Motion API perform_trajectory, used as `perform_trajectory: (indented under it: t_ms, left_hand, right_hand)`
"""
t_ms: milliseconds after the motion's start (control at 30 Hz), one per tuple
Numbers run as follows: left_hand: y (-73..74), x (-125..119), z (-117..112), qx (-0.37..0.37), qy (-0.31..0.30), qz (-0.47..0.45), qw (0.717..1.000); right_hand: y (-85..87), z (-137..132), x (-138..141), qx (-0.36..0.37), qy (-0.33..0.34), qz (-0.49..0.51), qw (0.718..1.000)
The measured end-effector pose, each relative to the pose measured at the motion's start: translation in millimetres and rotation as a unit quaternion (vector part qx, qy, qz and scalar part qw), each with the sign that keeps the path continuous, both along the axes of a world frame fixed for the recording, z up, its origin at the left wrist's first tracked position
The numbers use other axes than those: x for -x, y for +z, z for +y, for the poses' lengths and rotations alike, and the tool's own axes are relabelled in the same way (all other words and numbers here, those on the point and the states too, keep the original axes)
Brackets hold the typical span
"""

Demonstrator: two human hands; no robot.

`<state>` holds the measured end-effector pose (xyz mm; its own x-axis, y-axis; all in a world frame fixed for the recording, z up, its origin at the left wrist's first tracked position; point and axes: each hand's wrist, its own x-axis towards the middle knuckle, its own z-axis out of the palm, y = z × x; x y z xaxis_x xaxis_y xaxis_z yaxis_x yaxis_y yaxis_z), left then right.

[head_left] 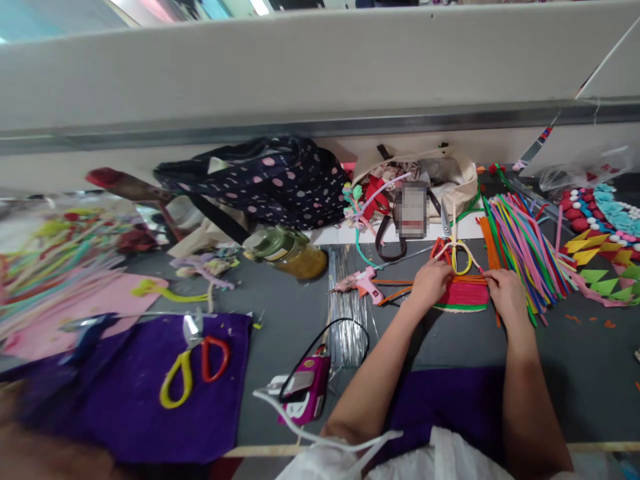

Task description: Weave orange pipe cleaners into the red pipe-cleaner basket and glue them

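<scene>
My left hand (429,283) and my right hand (504,293) both rest on a red felt piece (463,293) lying on the grey table. The fingers of each hand are curled and pinch the ends of a thin orange strip laid across the felt. Yellow-handled scissors (457,253) lie just beyond the felt, between my hands. A pink glue gun (363,285) sits to the left of my left hand.
A bundle of coloured pipe cleaners (525,250) lies right of my right hand. Purple felt (150,387) carries yellow-and-red scissors (193,367). A magenta glue gun (307,387), a jar (287,253), a dotted bag (270,180) and a tote bag (450,180) crowd the table.
</scene>
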<state>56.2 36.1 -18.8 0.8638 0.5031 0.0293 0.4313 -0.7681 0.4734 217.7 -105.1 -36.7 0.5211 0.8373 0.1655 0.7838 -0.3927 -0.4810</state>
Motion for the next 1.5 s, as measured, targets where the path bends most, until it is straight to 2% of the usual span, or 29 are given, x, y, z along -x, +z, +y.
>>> perform_trajectory:
  t_ms: [533,767,833,900,1000,1100,1133,1233,1367,1500]
  left_hand:
    - [0.6,-7.5,5.3,-0.057,-0.053,0.024,0.997]
    - [-6.5,-6.7,5.3,-0.067,-0.043,0.004,0.997]
    - [-6.2,-5.7,3.8,-0.076,-0.041,-0.007,0.996]
    - [-2.6,-4.0,0.8,-0.090,-0.038,-0.028,0.995]
    - [8.7,0.9,-6.7,-0.109,-0.009,-0.084,0.990]
    - [21.9,7.2,-14.6,-0.105,0.045,-0.148,0.982]
    - [25.1,9.0,-16.6,-0.100,0.062,-0.166,0.979]
    - [27.9,12.7,-19.2,-0.072,0.095,-0.166,0.979]
    - [17.8,13.2,-18.5,-0.019,0.162,-0.040,0.986]
    - [10.0,13.6,-17.9,-0.007,0.207,0.075,0.976]
  right_hand:
    - [-3.8,0.9,0.6,-0.015,0.001,-0.004,1.000]
    - [-4.8,0.5,0.7,-0.010,0.000,-0.003,1.000]
    - [-1.2,0.8,2.1,-0.023,-0.005,-0.008,1.000]
    - [6.5,1.6,6.3,-0.071,-0.017,-0.017,0.997]
    - [22.2,2.8,20.4,-0.188,-0.048,-0.019,0.981]
    - [31.8,4.8,38.6,-0.252,-0.048,0.006,0.966]
    - [31.7,6.1,43.5,-0.253,-0.035,0.018,0.967]
    - [22.5,12.4,49.6,-0.193,-0.003,0.025,0.981]
    - [3.4,21.3,43.8,-0.126,0.011,0.002,0.992]
    - [-6.2,25.1,40.2,-0.105,0.006,-0.009,0.994]
